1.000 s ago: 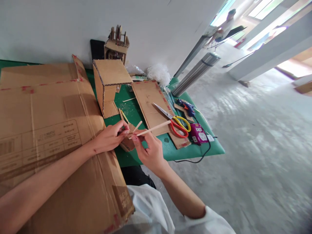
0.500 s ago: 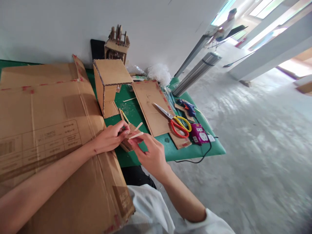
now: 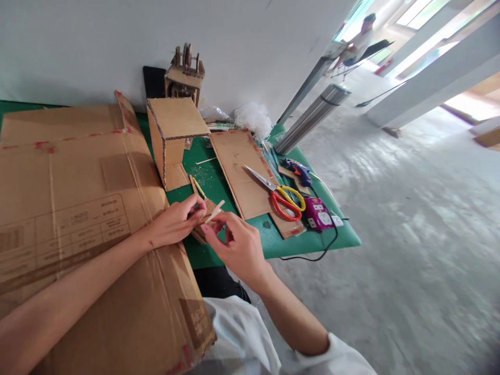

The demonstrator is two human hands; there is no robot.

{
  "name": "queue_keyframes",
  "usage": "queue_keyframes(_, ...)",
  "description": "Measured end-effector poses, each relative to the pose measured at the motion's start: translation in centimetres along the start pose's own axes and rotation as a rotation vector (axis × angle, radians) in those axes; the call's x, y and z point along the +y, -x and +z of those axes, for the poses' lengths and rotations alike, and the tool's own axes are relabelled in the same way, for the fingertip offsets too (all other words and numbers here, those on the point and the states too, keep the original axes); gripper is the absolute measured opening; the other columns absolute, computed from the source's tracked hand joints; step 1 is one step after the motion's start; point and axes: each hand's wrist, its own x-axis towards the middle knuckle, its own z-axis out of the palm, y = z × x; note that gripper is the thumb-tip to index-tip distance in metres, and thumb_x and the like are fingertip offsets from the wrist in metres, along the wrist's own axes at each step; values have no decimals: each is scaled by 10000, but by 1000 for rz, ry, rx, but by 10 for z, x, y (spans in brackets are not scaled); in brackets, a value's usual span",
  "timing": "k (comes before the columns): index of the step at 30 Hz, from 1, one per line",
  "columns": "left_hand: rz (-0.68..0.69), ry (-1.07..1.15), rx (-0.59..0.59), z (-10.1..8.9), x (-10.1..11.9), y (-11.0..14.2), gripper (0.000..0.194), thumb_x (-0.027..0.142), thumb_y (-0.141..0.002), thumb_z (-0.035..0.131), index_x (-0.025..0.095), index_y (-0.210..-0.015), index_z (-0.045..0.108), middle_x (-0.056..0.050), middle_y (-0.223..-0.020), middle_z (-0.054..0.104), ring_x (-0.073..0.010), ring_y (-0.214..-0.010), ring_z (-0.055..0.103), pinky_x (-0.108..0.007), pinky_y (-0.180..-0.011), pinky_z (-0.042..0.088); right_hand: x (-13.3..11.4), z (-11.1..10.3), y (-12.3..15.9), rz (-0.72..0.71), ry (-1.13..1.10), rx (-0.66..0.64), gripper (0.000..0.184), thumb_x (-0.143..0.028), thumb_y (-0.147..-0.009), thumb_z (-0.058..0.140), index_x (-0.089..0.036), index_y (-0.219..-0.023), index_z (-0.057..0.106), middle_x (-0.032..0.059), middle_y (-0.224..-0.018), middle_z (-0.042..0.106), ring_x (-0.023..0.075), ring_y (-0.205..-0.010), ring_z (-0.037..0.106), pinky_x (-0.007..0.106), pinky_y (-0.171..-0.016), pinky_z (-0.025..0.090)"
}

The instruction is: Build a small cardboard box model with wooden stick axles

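Note:
My left hand (image 3: 176, 223) rests on the edge of a big flattened cardboard sheet (image 3: 70, 208) and pinches a small cardboard piece (image 3: 205, 224) on the green table (image 3: 312, 242). My right hand (image 3: 236, 245) is closed just right of it, thumb and fingers pinching a thin wooden stick (image 3: 214, 211) that pokes up between the two hands. Only the stick's short upper end shows; the rest is hidden by my fingers.
A cardboard box frame (image 3: 172, 138) stands behind the hands, a cardboard model (image 3: 183, 70) by the wall. A flat cardboard panel (image 3: 240, 169) carries red-and-yellow scissors (image 3: 283, 198). A blue glue gun (image 3: 299, 172) and purple power strip (image 3: 318, 213) lie near the table's right edge.
The long wooden stick that pointed right towards the scissors now shows only a short end between my hands. My right hand shifted slightly left, closer to the left hand.

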Motion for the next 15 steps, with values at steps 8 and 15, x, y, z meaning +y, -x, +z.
queue_keyframes(8, 12, -56, 33, 3, -5, 0, 353, 561, -994, 411, 230, -1024, 528, 20, -795, 657, -158, -649, 573, -275, -629, 396, -7, -17, -16, -40, -262, 54, 272, -254, -960, 577, -222, -1229, 561, -17, -810, 619, 79, -557, 520, 220, -537, 449)
queue_keyframes(15, -10, -63, -17, 0, 0, 1, 433, 623, -1001, 354, 232, -1085, 521, 25, -783, 647, -147, -605, 543, -269, -566, 345, 9, -23, -36, -98, -209, -37, 126, -239, -989, 524, -200, -988, 644, 30, -854, 635, 111, -654, 557, 245, -576, 445)
